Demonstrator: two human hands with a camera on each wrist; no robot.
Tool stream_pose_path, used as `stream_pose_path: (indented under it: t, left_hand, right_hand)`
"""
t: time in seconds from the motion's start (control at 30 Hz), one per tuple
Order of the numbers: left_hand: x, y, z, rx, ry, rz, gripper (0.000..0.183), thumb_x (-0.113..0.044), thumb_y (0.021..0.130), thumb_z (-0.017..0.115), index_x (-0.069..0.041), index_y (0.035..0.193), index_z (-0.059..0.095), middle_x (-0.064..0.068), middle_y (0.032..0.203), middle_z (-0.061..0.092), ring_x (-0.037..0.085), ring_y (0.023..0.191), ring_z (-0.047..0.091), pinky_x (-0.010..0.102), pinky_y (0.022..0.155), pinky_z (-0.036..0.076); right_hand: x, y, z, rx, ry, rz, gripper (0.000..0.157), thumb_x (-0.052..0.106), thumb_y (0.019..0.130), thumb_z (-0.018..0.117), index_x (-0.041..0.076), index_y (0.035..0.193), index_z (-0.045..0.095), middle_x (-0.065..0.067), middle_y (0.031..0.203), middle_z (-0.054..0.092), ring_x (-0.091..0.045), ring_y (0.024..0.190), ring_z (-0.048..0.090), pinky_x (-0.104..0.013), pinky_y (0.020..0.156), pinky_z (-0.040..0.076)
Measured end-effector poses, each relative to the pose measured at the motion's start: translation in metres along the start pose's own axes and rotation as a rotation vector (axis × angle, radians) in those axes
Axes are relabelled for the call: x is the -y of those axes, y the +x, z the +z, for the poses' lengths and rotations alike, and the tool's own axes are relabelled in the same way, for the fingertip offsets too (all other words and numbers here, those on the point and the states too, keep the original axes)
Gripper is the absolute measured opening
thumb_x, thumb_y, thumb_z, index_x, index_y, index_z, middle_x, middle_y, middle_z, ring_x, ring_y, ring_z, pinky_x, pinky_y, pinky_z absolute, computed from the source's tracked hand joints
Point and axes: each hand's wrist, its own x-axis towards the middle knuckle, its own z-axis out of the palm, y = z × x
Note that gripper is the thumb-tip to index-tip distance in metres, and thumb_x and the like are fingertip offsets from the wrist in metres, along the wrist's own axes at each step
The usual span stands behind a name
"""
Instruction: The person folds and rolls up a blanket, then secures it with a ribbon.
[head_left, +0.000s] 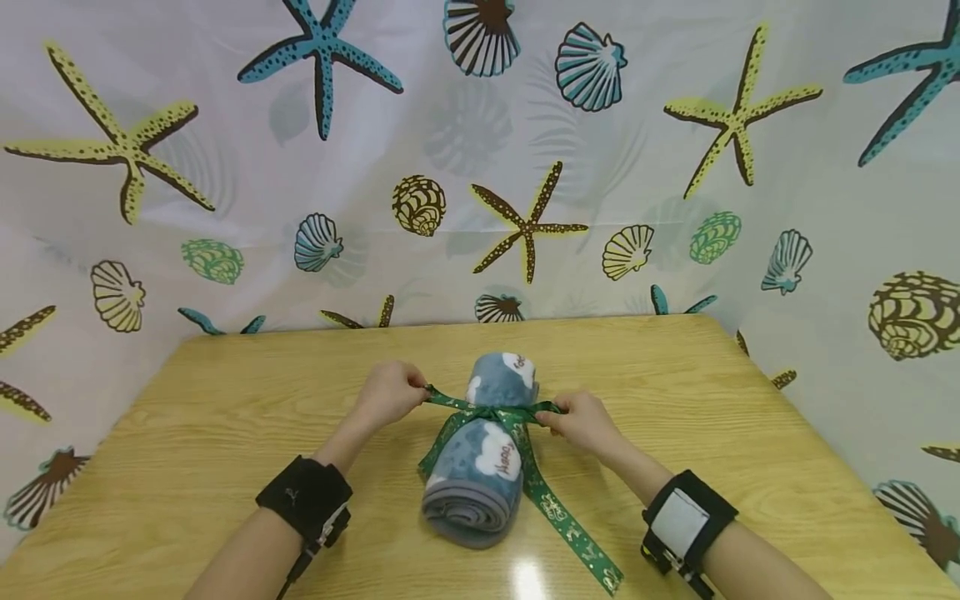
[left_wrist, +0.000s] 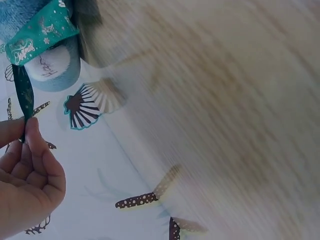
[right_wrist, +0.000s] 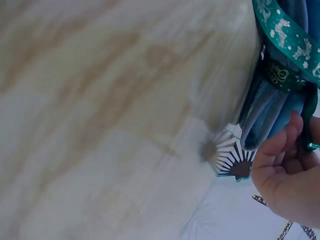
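A rolled blue fleece blanket [head_left: 468, 458] with white cloud patches lies lengthwise on the table. Round its middle runs a green ribbon [head_left: 558, 508] with a pale print, cinched so the roll narrows there. My left hand [head_left: 390, 393] pinches one ribbon part out to the left; in the left wrist view the ribbon [left_wrist: 23, 90] runs taut from the blanket to thumb and fingertips. On the other side my right hand [head_left: 585, 423] pinches a ribbon loop close by the knot [head_left: 491, 412]. Two loose tails hang over the roll, the longer one reaching toward the front right.
The wooden table [head_left: 262, 392] extends to both sides of the blanket. Behind it and along the sides hangs a white cloth [head_left: 360, 167] printed with starfish and shells. Black wrist bands [head_left: 307, 498] with cameras sit on both forearms.
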Motion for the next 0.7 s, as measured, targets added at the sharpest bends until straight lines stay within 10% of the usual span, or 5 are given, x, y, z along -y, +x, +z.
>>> stream_pose_path:
  t: [0.27, 0.5, 0.7]
  left_hand:
    - [0.005, -0.013, -0.01, 0.075, -0.151, -0.017, 0.009, -0.008, 0.084, 0.064, -0.001, 0.084, 0.069, 0.003, 0.071, 0.063, 0.016, 0.066, 0.058, 0.029, 0.057, 0.043]
    - [-0.007, -0.04, -0.019, 0.274, -0.155, 0.076, 0.004, -0.008, 0.08, 0.065, -0.005, 0.079, 0.068, 0.001, 0.065, 0.06, 0.016, 0.061, 0.054, 0.027, 0.053, 0.038]
    - [-0.012, -0.048, -0.023, 0.282, -0.162, 0.094, 0.005, -0.006, 0.08, 0.064, -0.003, 0.078, 0.068, 0.001, 0.065, 0.059, 0.015, 0.061, 0.055, 0.028, 0.054, 0.041]
  right_hand:
    - [-0.003, 0.007, 0.006, 0.093, 0.361, 0.131, 0.017, 0.004, 0.091, 0.055, -0.007, 0.079, 0.061, -0.008, 0.069, 0.061, -0.014, 0.059, 0.054, -0.029, 0.055, 0.045]
    - [0.015, 0.022, 0.032, 0.086, 0.161, 0.073, 0.013, 0.001, 0.088, 0.054, -0.006, 0.081, 0.063, -0.006, 0.07, 0.057, -0.016, 0.06, 0.056, -0.03, 0.057, 0.049]
    - [0.014, 0.027, 0.035, 0.097, 0.045, 0.0, 0.015, -0.003, 0.086, 0.054, -0.007, 0.092, 0.067, -0.01, 0.081, 0.063, -0.018, 0.061, 0.059, -0.03, 0.055, 0.049]
